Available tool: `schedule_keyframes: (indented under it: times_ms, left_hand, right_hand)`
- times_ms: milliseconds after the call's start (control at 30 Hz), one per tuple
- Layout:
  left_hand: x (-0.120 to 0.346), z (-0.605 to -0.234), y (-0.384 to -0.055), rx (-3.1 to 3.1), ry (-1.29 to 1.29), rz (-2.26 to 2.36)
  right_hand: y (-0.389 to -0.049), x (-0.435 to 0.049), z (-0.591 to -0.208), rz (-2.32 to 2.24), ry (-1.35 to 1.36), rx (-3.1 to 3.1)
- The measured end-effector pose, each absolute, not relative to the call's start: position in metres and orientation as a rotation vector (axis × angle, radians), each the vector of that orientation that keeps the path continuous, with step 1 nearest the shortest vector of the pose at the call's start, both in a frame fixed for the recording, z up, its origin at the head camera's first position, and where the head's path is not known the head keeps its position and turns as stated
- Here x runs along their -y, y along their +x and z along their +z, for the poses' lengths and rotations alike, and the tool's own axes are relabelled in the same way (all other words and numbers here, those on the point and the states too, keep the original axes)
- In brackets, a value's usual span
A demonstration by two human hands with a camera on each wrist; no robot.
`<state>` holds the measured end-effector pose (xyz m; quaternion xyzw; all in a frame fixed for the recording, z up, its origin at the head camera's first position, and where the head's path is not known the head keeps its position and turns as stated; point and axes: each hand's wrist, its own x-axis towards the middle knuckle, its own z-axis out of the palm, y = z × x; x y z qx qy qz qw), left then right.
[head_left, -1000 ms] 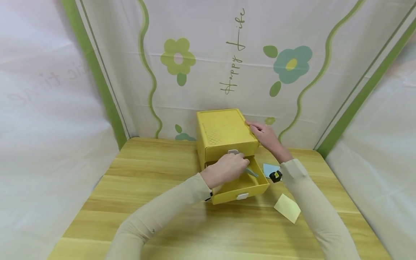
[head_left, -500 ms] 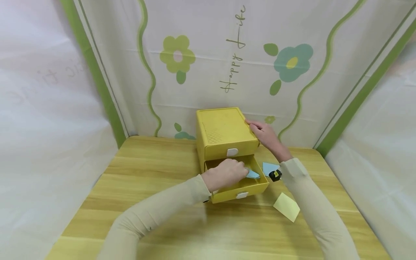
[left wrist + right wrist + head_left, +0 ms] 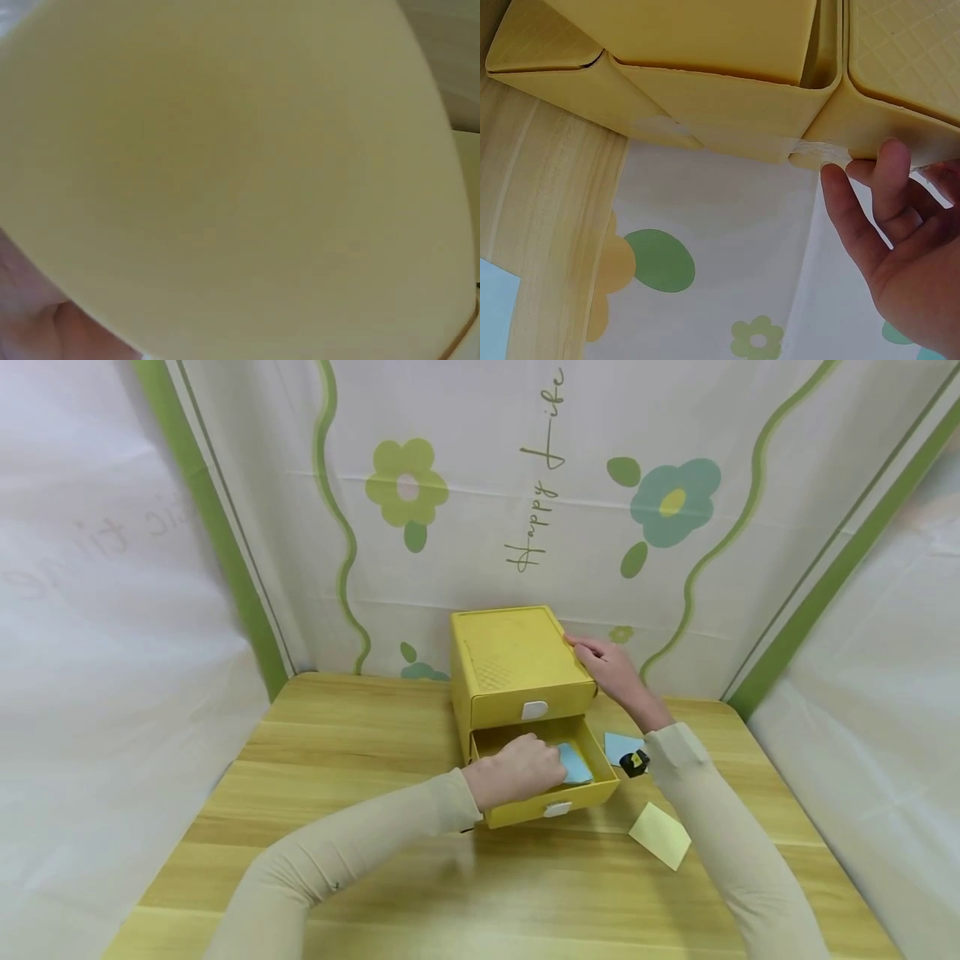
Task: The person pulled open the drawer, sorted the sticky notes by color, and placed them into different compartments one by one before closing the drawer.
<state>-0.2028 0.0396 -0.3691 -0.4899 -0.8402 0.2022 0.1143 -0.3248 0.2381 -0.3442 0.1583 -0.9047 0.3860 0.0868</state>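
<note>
A small yellow two-drawer cabinet stands against the back curtain, its lower drawer pulled out. My left hand is inside that drawer with bent fingers, pinching a light blue paper note whose rest sticks out on the right. The fingertips are hidden under the hand. A blurred yellow surface fills most of the left wrist view, with a bit of the left hand at the lower left. My right hand rests its fingertips along the cabinet's right top edge; in the right wrist view its fingers are spread and lightly bent.
Another blue note lies right of the drawer, beside a small black device at the right cuff. Nearer me on the wooden table is a pale yellow note. White tabs mark both drawer fronts. Printed curtains enclose the table.
The left hand has moved slightly down and left toward the drawer front. The blue note has turned from nearly edge-on to showing its broad face. The right hand has stayed put.
</note>
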Motion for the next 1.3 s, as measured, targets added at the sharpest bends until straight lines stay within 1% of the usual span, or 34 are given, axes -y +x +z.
schedule_keyframes:
  times_ms: [633, 900, 1133, 1300]
  left_hand:
    - [-0.038, -0.370, -0.207, 2.459, -1.465, 0.532]
    - [-0.033, -0.361, -0.207, 2.535, -1.305, 0.453]
    - [-0.028, -0.353, -0.199, 2.515, -1.279, 0.339]
    - [-0.022, -0.344, -0.192, 2.426, -1.199, 0.273]
  right_hand:
    - [-0.327, -0.240, -0.343, 1.123, 0.482, 2.710]
    - [-0.327, -0.240, -0.344, 1.138, 0.505, 2.707]
    - [-0.325, -0.242, -0.344, 1.151, 0.489, 2.702]
    - [-0.327, -0.240, -0.344, 1.138, 0.499, 2.692]
